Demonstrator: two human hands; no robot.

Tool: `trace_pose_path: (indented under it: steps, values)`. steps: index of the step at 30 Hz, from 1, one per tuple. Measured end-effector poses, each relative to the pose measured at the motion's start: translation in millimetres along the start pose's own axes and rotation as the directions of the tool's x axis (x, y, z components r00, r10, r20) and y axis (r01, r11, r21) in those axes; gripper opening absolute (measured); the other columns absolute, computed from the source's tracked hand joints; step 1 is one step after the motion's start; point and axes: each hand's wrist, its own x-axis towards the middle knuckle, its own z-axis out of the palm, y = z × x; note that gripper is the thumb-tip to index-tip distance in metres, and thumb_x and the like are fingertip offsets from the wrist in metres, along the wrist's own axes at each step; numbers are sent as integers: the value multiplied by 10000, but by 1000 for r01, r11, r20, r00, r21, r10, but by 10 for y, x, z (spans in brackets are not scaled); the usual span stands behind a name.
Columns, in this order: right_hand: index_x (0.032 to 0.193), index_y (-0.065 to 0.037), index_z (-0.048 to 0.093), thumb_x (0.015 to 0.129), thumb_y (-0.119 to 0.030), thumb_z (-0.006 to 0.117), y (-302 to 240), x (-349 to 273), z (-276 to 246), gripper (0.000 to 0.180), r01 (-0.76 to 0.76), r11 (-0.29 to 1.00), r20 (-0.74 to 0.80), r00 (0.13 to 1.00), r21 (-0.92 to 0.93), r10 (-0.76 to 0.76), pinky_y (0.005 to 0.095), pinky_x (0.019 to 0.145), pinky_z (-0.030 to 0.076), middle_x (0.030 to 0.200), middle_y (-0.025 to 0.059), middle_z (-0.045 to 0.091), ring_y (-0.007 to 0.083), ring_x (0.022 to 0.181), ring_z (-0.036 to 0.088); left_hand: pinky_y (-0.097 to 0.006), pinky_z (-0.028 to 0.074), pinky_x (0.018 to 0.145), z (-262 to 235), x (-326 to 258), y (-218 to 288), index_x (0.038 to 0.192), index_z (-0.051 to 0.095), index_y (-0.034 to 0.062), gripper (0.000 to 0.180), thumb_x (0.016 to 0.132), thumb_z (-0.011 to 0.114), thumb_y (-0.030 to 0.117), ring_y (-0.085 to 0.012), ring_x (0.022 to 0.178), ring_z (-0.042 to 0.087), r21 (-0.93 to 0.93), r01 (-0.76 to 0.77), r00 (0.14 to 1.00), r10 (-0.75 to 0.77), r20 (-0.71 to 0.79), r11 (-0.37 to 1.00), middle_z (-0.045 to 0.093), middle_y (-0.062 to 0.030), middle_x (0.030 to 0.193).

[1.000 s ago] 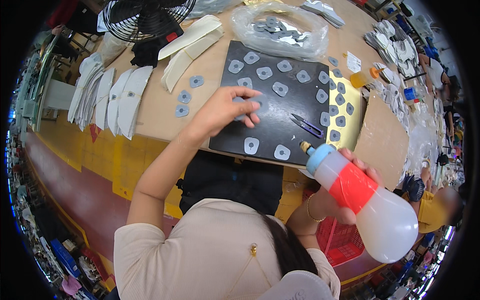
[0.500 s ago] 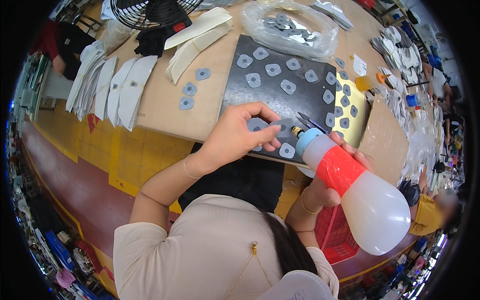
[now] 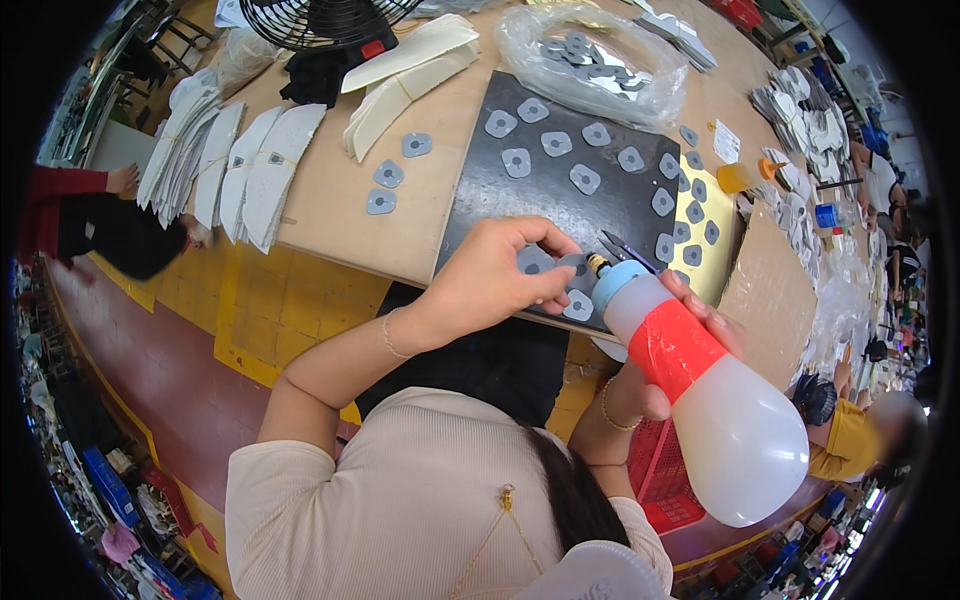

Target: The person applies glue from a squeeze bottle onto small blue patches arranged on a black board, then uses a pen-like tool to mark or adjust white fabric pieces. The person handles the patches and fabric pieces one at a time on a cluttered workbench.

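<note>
Crowded workshop bench w/ a tan cardboard-topped table [image 3: 330, 215], and on it a black rectangular work board [image 3: 590, 215] dotted w/ small grey padded patches.

Left hand [image 3: 500, 275] lies over the near edge of the board, fingers curled & pinching one small grey rounded patch [image 3: 573, 266] betw. thumb and fingertips, narrow grip. That patch sits at the board's near edge, just left of the bottle tip. Right hand [image 3: 665, 345] is wrapped round the neck of a big translucent white squeeze bottle with red tape band and light-blue cap [image 3: 700, 380]; fingers closed on it. Bottle's long axis runs diagonally: fat base toward the lower right by the person's side, brass nozzle [image 3: 597, 263] up-left, pointing straight at the pinched patch. Nozzle tip & patch look touching or nearly so; can't tell which. So the patch lies up-left of the rt fingers, along the bottle axis; left hand is the nearer one, holding it.

Around: another grey patch [image 3: 578, 306] just below the nozzle, dark tweezers or scissors [image 3: 625, 248] just beyond the cap, yellow sheet [image 3: 715, 260] under the board's right end. Farther off: clear plastic bag of patches [image 3: 600, 55], stacks of white shaped pieces [image 3: 235, 165], black fan [image 3: 320, 20], small orange-capped bottle [image 3: 745, 175]. Nothing betw. nozzle & patch; tweezers lie close on the far side.
</note>
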Motion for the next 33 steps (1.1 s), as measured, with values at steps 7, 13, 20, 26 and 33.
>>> trace_pose_path:
  steps: [7,13,20,26,33]
  values:
    - [1155,26,410,691,-667,652,34,-10,42,868,-11,999,-97,995,-47,7,428,851,546,1017,173,537,376,951,646,-234,566,663,0,11,3,1035,591,-66,207,858,644,26,-136,744,671,-1,31,999,-31,29,1000,635,-90,864]
    - [1219,27,386,679,-615,708,-41,-19,-104,898,60,987,-139,990,148,-39,459,862,537,1065,193,526,397,990,629,-230,559,631,-48,71,-43,1022,585,-71,208,863,648,48,-160,722,678,-73,24,1000,-24,-8,997,647,-116,819]
    - [1185,37,416,684,-588,721,-76,-77,-117,857,29,1000,65,997,3,-29,408,820,559,1046,183,544,354,967,644,-227,535,580,-19,72,-21,1004,593,-64,198,859,657,54,-141,669,660,-3,3,999,-4,-54,1000,650,-111,795]
    - [1175,51,421,684,-570,736,2,-81,-125,852,71,996,139,988,-58,-63,390,804,564,1044,191,544,350,939,652,-216,515,552,-11,41,8,984,597,-54,192,849,671,60,-125,635,643,27,-15,998,17,-59,1000,639,-93,761]
    - [1184,42,420,688,-546,750,-116,-91,-112,837,-26,999,56,998,47,23,374,795,562,1044,187,547,342,935,652,-205,488,512,-51,84,-49,916,591,-20,141,842,676,64,-114,596,626,-63,-51,995,45,-90,997,609,-57,702]
